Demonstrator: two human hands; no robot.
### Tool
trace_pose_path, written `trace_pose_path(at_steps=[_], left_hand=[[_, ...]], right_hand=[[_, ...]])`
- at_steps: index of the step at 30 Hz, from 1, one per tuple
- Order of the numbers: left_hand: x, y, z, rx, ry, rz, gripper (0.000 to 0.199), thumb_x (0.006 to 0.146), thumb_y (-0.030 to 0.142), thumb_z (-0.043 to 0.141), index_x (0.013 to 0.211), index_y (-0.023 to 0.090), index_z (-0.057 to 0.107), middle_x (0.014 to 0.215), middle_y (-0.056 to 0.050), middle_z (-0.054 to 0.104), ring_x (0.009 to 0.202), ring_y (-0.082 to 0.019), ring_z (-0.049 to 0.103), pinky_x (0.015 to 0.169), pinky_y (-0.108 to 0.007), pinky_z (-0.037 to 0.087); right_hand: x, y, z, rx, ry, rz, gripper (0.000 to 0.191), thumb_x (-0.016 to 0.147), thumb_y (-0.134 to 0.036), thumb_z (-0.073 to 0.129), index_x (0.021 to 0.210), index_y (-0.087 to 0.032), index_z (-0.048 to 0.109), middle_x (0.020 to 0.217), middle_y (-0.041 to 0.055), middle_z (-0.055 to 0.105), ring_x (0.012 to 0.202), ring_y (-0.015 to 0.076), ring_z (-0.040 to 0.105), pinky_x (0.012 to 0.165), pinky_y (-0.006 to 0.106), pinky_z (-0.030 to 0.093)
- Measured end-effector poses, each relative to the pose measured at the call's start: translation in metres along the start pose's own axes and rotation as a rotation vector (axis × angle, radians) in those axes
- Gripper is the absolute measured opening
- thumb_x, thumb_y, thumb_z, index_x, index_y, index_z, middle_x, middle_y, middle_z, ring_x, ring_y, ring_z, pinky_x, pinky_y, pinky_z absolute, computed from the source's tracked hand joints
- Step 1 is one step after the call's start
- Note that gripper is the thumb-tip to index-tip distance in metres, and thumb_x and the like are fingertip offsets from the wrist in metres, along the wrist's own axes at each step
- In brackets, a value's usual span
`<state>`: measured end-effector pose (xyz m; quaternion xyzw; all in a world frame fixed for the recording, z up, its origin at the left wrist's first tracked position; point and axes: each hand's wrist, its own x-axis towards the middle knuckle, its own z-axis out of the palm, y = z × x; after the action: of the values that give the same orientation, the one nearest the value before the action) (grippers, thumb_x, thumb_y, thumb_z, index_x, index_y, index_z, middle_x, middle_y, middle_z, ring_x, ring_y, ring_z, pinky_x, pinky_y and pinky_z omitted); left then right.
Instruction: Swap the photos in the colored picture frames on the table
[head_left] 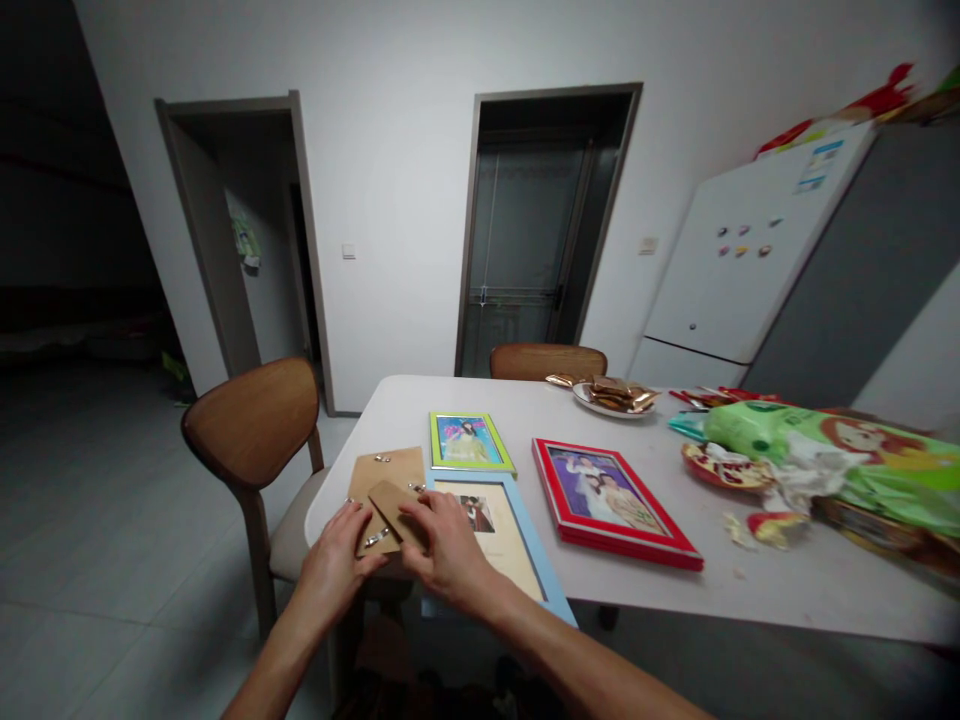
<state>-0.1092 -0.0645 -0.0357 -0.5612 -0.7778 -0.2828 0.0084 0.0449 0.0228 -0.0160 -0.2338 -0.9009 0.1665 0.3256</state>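
Note:
A brown photo-frame backing board (pixel 390 465) with small metal clips lies at the table's near left corner. My left hand (pixel 337 555) is closed on its lower left edge, fingers on top and thumb toward the near side. The thumb and fingers of my right hand (pixel 450 550) are closed around the brown stand flap (pixel 390 503), which sits slanted across the board. Beside my right hand is a light blue photo frame (pixel 525 520) with a cream mat and a small picture, partly covered by the hand and forearm.
Behind lies a green photo frame (pixel 470 442); red photo frames (pixel 611 500) are stacked at right. A plate (pixel 600 405) of wrapped snacks, pomegranate pieces (pixel 727 468) and a green package (pixel 870 450) occupy the table's far and right parts. A wooden chair (pixel 259 425) stands left.

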Motion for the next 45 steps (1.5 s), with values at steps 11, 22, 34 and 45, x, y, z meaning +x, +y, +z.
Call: trace_pose_path(at_steps=[11,22,34,45], left_hand=[[-0.014,0.09,0.043,-0.138,-0.243,0.187,0.054,0.06,0.022,0.067,0.11,0.012,0.049,0.125,-0.015,0.043,0.118,-0.024,0.036,0.099,-0.037,0.029],[-0.012,0.087,0.044,-0.088,-0.321,0.176,0.036,0.072,0.03,0.056,0.105,0.019,0.051,0.125,-0.009,0.045,0.118,-0.023,0.036,0.098,-0.042,0.023],[-0.003,0.095,0.037,0.031,-0.384,0.199,0.028,0.075,0.03,0.05,0.101,0.019,0.052,0.123,-0.008,0.047,0.117,-0.021,0.038,0.096,-0.037,0.026],[-0.015,0.085,0.045,-0.064,-0.353,0.225,0.059,0.063,0.039,0.063,0.113,0.014,0.045,0.134,-0.015,0.029,0.124,-0.026,0.023,0.099,-0.046,0.022]], right_hand=[[-0.077,0.062,-0.072,-0.004,-0.081,0.178,0.033,0.066,-0.021,0.048,0.097,-0.019,0.059,0.104,0.0096,0.053,0.097,0.0211,0.048,0.086,0.036,0.037],[-0.083,0.077,-0.06,-0.18,-0.097,0.179,0.038,0.062,-0.022,0.051,0.099,-0.017,0.06,0.103,0.0095,0.055,0.096,0.0218,0.046,0.086,0.036,0.033],[-0.077,0.076,-0.059,-0.171,-0.067,0.155,0.034,0.065,-0.021,0.049,0.097,-0.017,0.06,0.099,0.009,0.054,0.093,0.0204,0.044,0.083,0.034,0.035],[-0.074,0.082,-0.059,-0.24,-0.14,0.16,0.029,0.074,-0.028,0.044,0.097,-0.02,0.059,0.099,0.0073,0.054,0.092,0.0192,0.044,0.081,0.031,0.033]])
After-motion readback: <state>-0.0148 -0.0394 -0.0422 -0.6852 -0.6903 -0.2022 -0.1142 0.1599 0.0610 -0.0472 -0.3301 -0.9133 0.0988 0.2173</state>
